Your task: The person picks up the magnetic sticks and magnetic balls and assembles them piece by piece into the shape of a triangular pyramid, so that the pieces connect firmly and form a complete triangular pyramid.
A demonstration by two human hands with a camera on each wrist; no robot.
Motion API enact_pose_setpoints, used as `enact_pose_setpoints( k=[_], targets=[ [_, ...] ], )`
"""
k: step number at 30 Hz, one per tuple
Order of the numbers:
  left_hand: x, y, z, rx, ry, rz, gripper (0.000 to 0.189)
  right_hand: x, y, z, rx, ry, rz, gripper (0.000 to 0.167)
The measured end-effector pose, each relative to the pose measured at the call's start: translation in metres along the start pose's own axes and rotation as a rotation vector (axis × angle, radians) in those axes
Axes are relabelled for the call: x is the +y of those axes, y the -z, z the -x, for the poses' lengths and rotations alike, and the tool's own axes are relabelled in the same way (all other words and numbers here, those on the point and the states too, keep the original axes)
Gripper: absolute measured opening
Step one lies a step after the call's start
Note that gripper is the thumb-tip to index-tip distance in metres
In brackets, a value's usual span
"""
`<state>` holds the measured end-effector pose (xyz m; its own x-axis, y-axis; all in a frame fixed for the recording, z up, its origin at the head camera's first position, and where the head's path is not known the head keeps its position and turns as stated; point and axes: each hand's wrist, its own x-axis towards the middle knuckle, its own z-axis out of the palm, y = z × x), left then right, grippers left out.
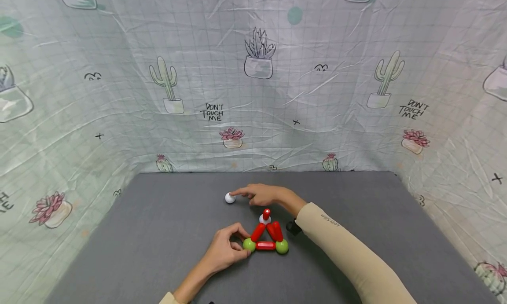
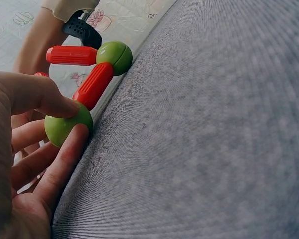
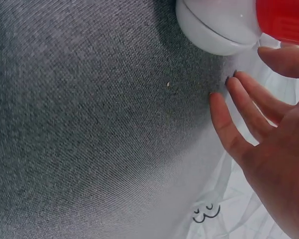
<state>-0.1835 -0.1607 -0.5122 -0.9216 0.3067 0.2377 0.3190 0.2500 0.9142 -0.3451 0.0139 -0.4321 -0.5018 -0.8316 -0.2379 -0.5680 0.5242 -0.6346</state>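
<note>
Near the middle of the table, a triangle of magnetic rods and balls has a green ball [image 1: 282, 246] at its right front corner and a white ball [image 1: 265, 219] at the back. Red rods [image 1: 266, 245] join the corners; further red rods rise from the white ball and the right green ball. My left hand [image 1: 225, 248] pinches the left green ball [image 2: 65, 127] between thumb and fingers. Beyond the triangle, my right hand [image 1: 263, 194] reaches left, its extended index fingertip at a loose white ball [image 1: 230, 198]. In the right wrist view, the triangle's white ball [image 3: 222, 25] appears beside the thumb.
The dark grey tabletop [image 1: 158, 220] meets a hanging cloth [image 1: 190, 141] with printed cacti at its back and sides. A black wristband [image 1: 293, 227] shows by the right sleeve [image 1: 344, 247], which crosses the table's right half.
</note>
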Motion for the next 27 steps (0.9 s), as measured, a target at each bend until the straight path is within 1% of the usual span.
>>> enact_pose_setpoints(
  k=[3,7,9,13,15,18,21,24,27],
  targets=[
    [0.000,-0.001,-0.001,0.000,-0.012,-0.002,0.031,0.000,0.000,0.001,0.026,-0.037,-0.004,0.063],
    [-0.001,-0.001,-0.001,-0.002,-0.011,0.002,0.031,0.004,-0.001,0.003,0.095,-0.076,-0.037,0.052],
    [-0.001,0.000,0.000,-0.006,-0.006,0.005,0.030,0.007,-0.001,0.004,0.123,-0.076,-0.031,0.051],
    [-0.001,0.000,0.000,-0.015,0.004,0.012,0.029,0.013,-0.003,0.004,0.149,-0.058,0.012,0.052],
    [-0.001,0.000,0.000,-0.019,0.009,0.015,0.029,0.015,-0.004,0.004,0.171,-0.049,0.040,0.048],
    [0.000,0.000,0.000,-0.019,0.010,0.020,0.029,0.016,-0.004,0.003,0.225,-0.045,0.087,0.038],
    [0.000,0.000,0.001,-0.021,0.009,0.021,0.029,0.018,-0.005,0.004,0.271,-0.048,0.124,0.031],
    [0.001,0.000,0.001,-0.020,0.011,0.020,0.029,0.021,-0.005,0.006,0.292,-0.059,0.126,0.028],
    [0.001,0.000,0.001,-0.019,0.009,0.019,0.029,0.024,-0.005,0.009,0.304,-0.065,0.088,0.027]
  ],
)
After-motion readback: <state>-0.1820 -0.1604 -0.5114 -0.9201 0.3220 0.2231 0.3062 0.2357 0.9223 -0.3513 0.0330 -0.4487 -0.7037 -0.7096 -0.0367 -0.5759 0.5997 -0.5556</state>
